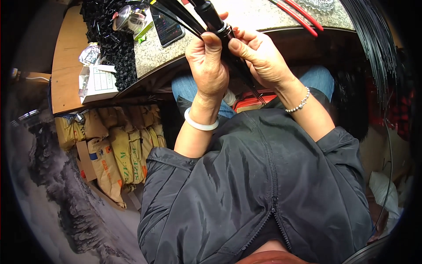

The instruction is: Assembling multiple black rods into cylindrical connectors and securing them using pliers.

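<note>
Both of my hands are raised together at the table's near edge, around a black umbrella frame (210, 16). Its thick tube points up and away, with a silvery ring low on it. Thin dark ribs fan out to the upper left and hang down below my hands toward my lap. My left hand (207, 66) is closed on the ribs, thumb up. My right hand (263, 59) pinches the frame just below the ring between thumb and fingers. The exact spot under the fingertips is hidden.
On the speckled tabletop (151, 59) lie a phone (167, 27) and red-handled pliers (299, 17). Small black parts (125, 70) are heaped at left, beside a clear jar (131, 18) and white box (100, 83). Thin black rods (378, 48) hang at right. Yellowish sacks (123, 149) stand below left.
</note>
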`<state>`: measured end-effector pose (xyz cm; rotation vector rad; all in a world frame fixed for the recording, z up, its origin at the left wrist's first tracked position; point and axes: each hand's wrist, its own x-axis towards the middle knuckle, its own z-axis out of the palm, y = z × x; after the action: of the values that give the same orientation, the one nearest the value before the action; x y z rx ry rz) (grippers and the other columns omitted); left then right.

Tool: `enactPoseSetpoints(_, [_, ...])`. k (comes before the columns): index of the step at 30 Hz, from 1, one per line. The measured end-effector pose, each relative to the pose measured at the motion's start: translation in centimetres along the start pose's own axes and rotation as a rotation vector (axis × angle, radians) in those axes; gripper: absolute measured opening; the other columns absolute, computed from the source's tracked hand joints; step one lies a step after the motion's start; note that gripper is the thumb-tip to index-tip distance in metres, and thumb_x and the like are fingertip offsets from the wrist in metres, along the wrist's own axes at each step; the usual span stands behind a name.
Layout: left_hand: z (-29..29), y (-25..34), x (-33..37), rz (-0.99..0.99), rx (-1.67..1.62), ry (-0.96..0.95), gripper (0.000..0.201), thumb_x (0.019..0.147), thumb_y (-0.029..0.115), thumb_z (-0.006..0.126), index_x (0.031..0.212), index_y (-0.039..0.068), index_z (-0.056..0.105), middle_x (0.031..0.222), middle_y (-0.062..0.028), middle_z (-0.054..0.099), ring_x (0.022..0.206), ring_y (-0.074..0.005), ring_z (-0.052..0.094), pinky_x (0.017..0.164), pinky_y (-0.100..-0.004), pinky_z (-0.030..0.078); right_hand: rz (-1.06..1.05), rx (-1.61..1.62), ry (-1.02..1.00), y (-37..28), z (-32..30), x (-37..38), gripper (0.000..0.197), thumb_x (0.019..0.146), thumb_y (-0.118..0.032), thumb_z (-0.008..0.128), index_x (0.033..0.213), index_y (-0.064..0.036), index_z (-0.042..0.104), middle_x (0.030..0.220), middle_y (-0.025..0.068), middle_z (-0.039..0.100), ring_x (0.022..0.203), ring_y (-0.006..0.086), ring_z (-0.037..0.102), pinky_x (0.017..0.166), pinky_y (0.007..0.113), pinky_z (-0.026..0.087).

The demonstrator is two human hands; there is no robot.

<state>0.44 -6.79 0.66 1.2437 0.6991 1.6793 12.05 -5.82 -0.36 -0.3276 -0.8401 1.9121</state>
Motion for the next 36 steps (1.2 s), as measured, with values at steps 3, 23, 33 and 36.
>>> enactPoseSetpoints(3, [0.4,0.0,0.1,0.013,-0.031,0.055,0.052,0.091,0.04,0.048,0.12,-0.004,0.047,0.098,-0.0093,0.06,0.089,-0.0149,0.059,0.085,-0.0277,0.046,-0.029,-0.03,0.008,0.2,0.4,-0.1,0.027,0.088,-0.012,0.061,0.112,-0.0009,0.056,0.105,0.0023,0.061,0.094,0.0063,0.055,0.086,0.02,0.042])
enactPoseSetpoints(23, [-0.2,0.0,0.3,0.011,-0.027,0.016,0.051,0.092,0.039,0.048,0.121,-0.002,0.047,0.103,-0.0088,0.058,0.091,-0.014,0.057,0.087,-0.0278,0.045,-0.09,-0.024,0.006,0.7,0.3,0.4,0.024,0.088,-0.013,0.06,0.108,-0.0011,0.059,0.102,0.0018,0.062,0.093,0.0063,0.056,0.087,0.021,0.042])
enactPoseSetpoints(33, [0.2,0.2,0.1,-0.002,-0.173,0.013,0.044,0.09,0.033,0.054,0.117,-0.002,0.053,0.115,-0.0097,0.058,0.092,-0.0137,0.06,0.084,-0.0269,0.047,0.017,0.085,0.005,0.3,0.0,0.2,0.03,0.089,-0.015,0.059,0.115,-0.0001,0.055,0.105,0.0033,0.062,0.096,0.0082,0.056,0.089,0.02,0.042])
enactPoseSetpoints(36, [-0.2,-0.2,0.1,-0.008,-0.06,0.063,0.054,0.091,0.04,0.048,0.123,-0.002,0.043,0.1,-0.0105,0.06,0.093,-0.0176,0.06,0.087,-0.0307,0.047,-0.015,0.087,0.023,0.4,0.2,0.1,0.026,0.089,-0.013,0.06,0.111,0.0,0.056,0.105,0.0043,0.061,0.095,0.0086,0.056,0.087,0.021,0.043])
